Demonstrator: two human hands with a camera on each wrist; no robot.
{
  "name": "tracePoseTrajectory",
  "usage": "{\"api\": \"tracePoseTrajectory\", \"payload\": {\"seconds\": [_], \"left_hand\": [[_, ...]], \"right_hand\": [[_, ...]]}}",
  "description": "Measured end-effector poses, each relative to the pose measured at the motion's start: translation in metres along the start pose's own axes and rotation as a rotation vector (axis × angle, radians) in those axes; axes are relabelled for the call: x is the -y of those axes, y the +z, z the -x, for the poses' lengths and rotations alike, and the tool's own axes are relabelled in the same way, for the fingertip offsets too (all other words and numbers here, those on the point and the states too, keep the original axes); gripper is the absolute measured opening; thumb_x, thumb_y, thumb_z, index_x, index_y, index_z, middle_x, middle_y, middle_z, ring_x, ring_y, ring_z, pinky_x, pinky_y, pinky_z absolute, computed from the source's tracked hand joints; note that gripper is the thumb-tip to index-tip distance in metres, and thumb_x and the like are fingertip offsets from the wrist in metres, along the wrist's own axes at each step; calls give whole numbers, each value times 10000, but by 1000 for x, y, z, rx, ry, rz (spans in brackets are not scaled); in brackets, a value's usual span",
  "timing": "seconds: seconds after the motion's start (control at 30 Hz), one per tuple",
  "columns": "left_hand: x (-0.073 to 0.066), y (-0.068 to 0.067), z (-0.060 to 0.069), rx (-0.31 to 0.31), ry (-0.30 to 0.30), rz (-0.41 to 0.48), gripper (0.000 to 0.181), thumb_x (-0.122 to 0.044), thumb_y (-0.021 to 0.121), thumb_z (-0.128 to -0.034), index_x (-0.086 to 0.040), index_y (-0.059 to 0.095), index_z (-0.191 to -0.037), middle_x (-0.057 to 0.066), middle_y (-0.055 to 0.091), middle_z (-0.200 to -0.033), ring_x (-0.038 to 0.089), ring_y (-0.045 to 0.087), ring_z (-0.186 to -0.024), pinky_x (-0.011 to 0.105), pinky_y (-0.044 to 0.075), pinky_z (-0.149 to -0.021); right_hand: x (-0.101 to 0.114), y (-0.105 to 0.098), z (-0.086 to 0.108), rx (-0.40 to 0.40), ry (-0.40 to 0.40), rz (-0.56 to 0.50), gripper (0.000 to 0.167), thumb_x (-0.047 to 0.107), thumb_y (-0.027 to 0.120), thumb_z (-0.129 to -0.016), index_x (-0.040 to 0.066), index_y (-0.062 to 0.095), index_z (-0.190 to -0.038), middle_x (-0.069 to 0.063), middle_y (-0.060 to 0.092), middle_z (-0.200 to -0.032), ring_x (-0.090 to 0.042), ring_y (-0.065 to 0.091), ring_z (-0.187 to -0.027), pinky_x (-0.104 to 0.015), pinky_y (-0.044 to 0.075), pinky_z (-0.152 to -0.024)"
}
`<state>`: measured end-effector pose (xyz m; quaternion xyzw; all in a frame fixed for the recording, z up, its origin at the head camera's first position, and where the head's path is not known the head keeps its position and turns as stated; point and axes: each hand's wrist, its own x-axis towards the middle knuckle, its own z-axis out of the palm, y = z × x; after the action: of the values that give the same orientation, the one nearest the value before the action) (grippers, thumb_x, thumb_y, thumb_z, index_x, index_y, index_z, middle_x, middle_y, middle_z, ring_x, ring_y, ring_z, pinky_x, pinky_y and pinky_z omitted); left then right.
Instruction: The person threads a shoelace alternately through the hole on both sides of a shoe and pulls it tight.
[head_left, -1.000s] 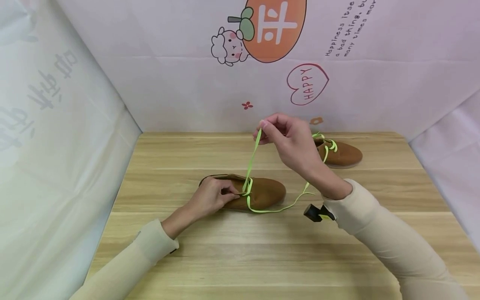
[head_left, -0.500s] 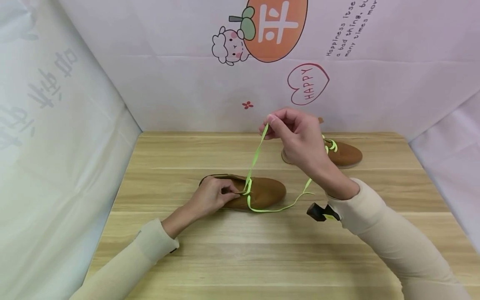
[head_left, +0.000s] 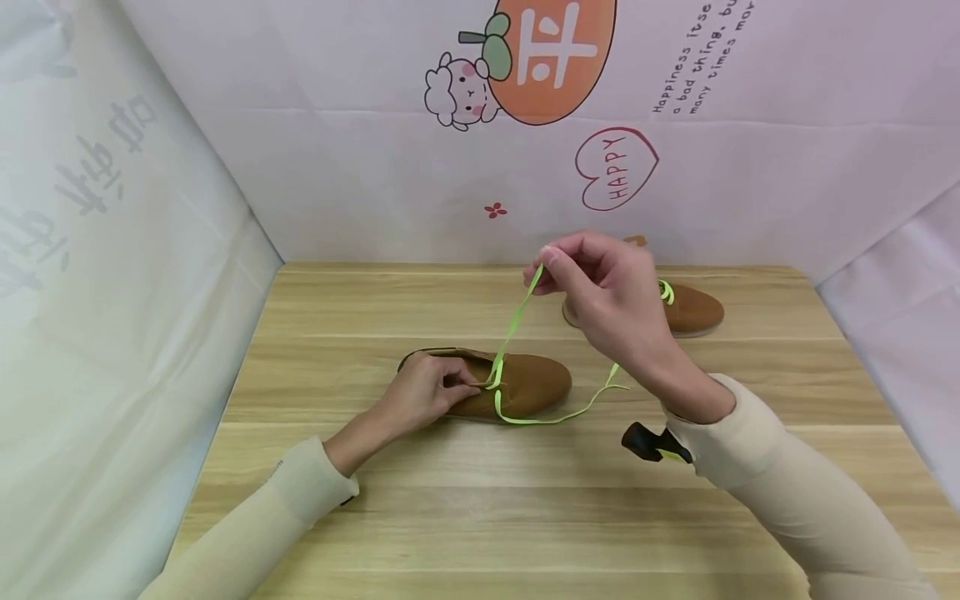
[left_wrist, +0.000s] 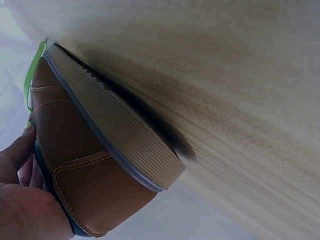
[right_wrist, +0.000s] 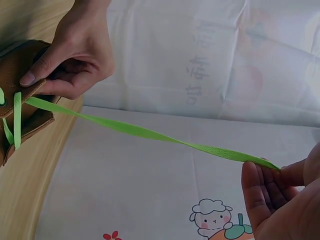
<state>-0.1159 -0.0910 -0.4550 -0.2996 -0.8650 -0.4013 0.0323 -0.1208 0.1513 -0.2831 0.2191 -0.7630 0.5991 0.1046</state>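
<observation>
A brown leather shoe (head_left: 538, 382) sits sole down on the wooden table, toe to the right. At its opening my left hand (head_left: 418, 393) pinches the edge of the lace flap (right_wrist: 11, 75) between thumb and fingers. From that flap a lime-green shoelace (right_wrist: 135, 129) runs taut up to my right hand (head_left: 624, 307), which pinches its end between thumb and fingers, above and to the right of the shoe. The lace's other end (head_left: 558, 420) lies loose on the table by the toe. In the left wrist view, the shoe's heel and ridged sole (left_wrist: 117, 122) show beside my left hand.
A second brown shoe (head_left: 696, 312) with green laces stands at the back right, partly hidden by my right hand. White printed cloth (head_left: 360, 167) hangs behind and at both sides of the wooden table (head_left: 480, 517). A black camera mount (head_left: 648, 442) is on my right wrist.
My right hand has moved to the right, rising a little and then coming down slightly, with the lace end in its fingers. The left hand and the near shoe have stayed in place.
</observation>
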Motion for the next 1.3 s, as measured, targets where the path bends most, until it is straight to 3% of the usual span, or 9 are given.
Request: {"api": "tracePoseTrajectory", "payload": {"seconds": [0.2,0.37,0.5,0.6,0.77,0.97,1.07,1.3], "left_hand": [[2,0,0,-4,13,-6,70,-105,867,-886,-134,810,-857,-57,768,-776,-41,541,-606,191,486,-589],[3,2,0,-9,29,-21,74,-106,868,-885,-139,807,-858,-65,763,-774,-40,538,-609,193,482,-594],[2,3,0,-11,34,-17,81,-99,865,-889,-143,804,-860,-70,758,-771,-42,541,-612,196,484,-594],[2,3,0,-13,32,-22,82,-98,867,-886,-140,801,-859,-68,756,-769,-39,543,-613,199,482,-593],[2,3,0,-15,22,-50,84,-112,872,-882,-140,797,-858,-63,756,-769,-34,542,-611,197,479,-593],[5,3,1,-18,3,-72,89,-127,868,-888,-149,788,-854,-78,740,-754,-33,493,-591,203,460,-587],[5,3,1,-20,4,-67,89,-126,866,-889,-148,786,-856,-81,736,-752,-34,489,-592,207,462,-587],[4,4,1,-10,4,-73,85,-137,864,-895,-147,783,-868,-78,733,-753,-38,515,-594,204,474,-593]], "right_hand": [[-5,-3,-4,-18,-13,-24,164,-4,630,-1038,-93,735,-948,-160,759,-864,-242,758,-774,-331,636,-788],[-4,-2,3,0,-10,-29,148,-16,639,-1029,-77,740,-940,-156,764,-869,-199,748,-755,-288,630,-743],[4,2,19,69,-59,-62,136,-75,642,-1005,-62,743,-916,-150,767,-870,-178,747,-767,-304,632,-731],[7,6,33,137,-118,-46,143,-128,651,-971,-47,747,-903,-136,771,-870,-161,745,-761,-305,632,-725],[4,11,55,285,-163,32,163,-111,689,-950,24,767,-901,-46,774,-850,-83,690,-716,-220,573,-607],[-8,24,82,533,-247,26,175,-54,701,-972,109,752,-934,51,748,-845,-29,689,-753,-205,595,-676],[-17,33,96,649,-309,68,144,4,702,-996,136,743,-957,87,739,-869,45,674,-816,-135,561,-712],[-52,52,124,868,-332,215,100,137,684,-1046,161,727,-958,123,719,-877,167,586,-851,-59,498,-761]]}}
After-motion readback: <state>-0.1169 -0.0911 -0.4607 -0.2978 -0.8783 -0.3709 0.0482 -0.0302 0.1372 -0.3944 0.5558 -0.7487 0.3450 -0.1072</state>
